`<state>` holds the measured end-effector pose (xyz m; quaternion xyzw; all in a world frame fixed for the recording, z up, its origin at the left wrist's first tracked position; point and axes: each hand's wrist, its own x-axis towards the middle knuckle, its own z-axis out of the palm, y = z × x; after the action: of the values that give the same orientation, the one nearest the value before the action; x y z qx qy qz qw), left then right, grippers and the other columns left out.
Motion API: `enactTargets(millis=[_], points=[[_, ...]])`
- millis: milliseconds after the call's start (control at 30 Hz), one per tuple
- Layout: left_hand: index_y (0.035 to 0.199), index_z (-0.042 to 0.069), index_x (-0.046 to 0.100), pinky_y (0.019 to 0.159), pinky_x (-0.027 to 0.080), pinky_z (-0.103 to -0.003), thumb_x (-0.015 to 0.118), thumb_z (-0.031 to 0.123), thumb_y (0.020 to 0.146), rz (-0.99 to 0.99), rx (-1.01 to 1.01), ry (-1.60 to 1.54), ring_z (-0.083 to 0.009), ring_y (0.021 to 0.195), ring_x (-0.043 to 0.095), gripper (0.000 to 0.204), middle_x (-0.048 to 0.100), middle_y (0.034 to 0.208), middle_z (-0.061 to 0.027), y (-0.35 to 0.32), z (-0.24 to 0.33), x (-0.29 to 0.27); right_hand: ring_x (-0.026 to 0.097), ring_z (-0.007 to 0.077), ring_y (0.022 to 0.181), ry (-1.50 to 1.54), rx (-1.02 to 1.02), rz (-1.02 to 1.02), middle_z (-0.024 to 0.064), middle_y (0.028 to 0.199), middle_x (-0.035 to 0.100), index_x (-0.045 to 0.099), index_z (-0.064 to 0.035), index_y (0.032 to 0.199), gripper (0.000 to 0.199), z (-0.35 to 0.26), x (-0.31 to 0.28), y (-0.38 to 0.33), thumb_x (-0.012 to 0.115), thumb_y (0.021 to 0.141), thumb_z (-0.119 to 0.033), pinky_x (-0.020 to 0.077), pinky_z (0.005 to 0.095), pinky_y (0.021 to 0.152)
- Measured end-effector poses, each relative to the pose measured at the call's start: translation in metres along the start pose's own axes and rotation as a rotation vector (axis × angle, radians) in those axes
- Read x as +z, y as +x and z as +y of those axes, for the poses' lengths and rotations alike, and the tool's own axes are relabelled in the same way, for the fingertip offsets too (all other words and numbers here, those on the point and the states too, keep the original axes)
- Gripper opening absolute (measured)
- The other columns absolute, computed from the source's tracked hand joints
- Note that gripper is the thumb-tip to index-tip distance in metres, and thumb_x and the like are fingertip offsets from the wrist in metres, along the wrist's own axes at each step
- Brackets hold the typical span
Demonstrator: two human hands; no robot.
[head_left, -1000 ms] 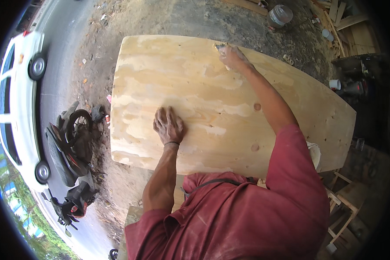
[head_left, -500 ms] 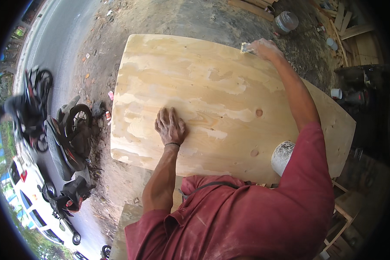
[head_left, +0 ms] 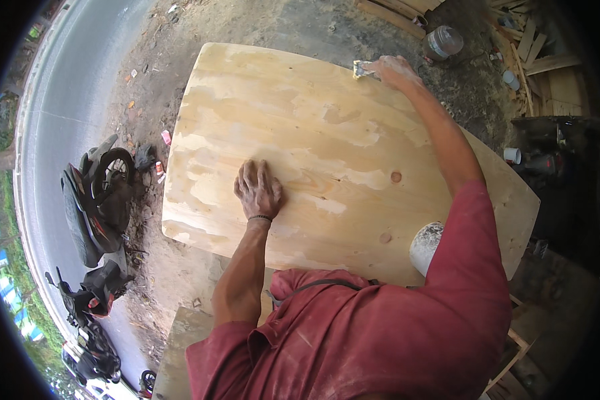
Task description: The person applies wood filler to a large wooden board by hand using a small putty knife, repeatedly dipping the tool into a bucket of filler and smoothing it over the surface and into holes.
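Note:
A large plywood board (head_left: 300, 120) with pale filler patches and round knots lies flat before me. My left hand (head_left: 259, 191) rests palm down on its left-middle part, fingers stretched out, holding nothing. At the board's far edge my right hand (head_left: 395, 71) grips a small putty scraper (head_left: 362, 69), whose blade points left and is smeared with pale filler. Fingers hide the scraper's handle. Close to my right upper arm, a white, stained tub (head_left: 425, 245) stands on the board, partly covered by my sleeve.
Parked motorbikes (head_left: 97, 200) stand to the left beside a paved road (head_left: 80, 87). Beyond the board's far right lie a clear plastic container (head_left: 443, 42) and wood planks (head_left: 550, 65). A white cup (head_left: 512, 155) sits at the right near dark equipment.
My right hand has moved left along the board's far edge with the scraper. My left hand stays at about the same spot on the board. A passing motorbike has left the view.

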<state>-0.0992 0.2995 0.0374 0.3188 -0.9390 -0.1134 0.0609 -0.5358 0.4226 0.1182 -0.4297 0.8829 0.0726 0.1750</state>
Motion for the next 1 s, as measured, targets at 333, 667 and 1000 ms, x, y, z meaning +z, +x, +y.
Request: enactTargets(millis=[333, 667, 1000], points=[[0.14, 0.017, 0.044, 0.111, 0.021, -0.052, 0.054, 0.034, 0.085, 0.025, -0.015, -0.039, -0.033, 0.138, 0.028, 0.058, 0.033, 0.147, -0.0153, 0.001, -0.003, 0.004, 0.061, 0.0366, 0.11, 0.132, 0.163, 0.113, 0.019, 0.112, 0.066, 0.059, -0.0197, 0.128, 0.035, -0.001, 0.043, -0.02, 0.044, 0.097, -0.024, 0.0491, 0.0514, 0.09], [0.14, 0.018, 0.044, 0.112, 0.02, -0.051, 0.056, 0.034, 0.085, 0.014, -0.029, -0.041, -0.0325, 0.139, 0.026, 0.059, 0.033, 0.146, -0.015, -0.004, -0.007, 0.005, 0.065, 0.0395, 0.096, 0.096, 0.177, 0.126, 0.0246, 0.099, 0.066, 0.064, -0.0128, 0.116, 0.034, -0.057, 0.05, -0.002, 0.052, 0.087, -0.024, 0.0522, 0.0465, 0.087], [0.139, 0.018, 0.044, 0.112, 0.021, -0.052, 0.057, 0.033, 0.084, 0.008, -0.054, -0.042, -0.032, 0.139, 0.027, 0.059, 0.034, 0.145, -0.0148, -0.003, -0.004, 0.002, 0.066, 0.0383, 0.098, 0.302, 0.272, 0.071, 0.0286, 0.105, 0.066, 0.066, -0.0009, 0.105, 0.034, -0.075, 0.036, -0.01, 0.057, 0.081, -0.023, 0.054, 0.0452, 0.082]])
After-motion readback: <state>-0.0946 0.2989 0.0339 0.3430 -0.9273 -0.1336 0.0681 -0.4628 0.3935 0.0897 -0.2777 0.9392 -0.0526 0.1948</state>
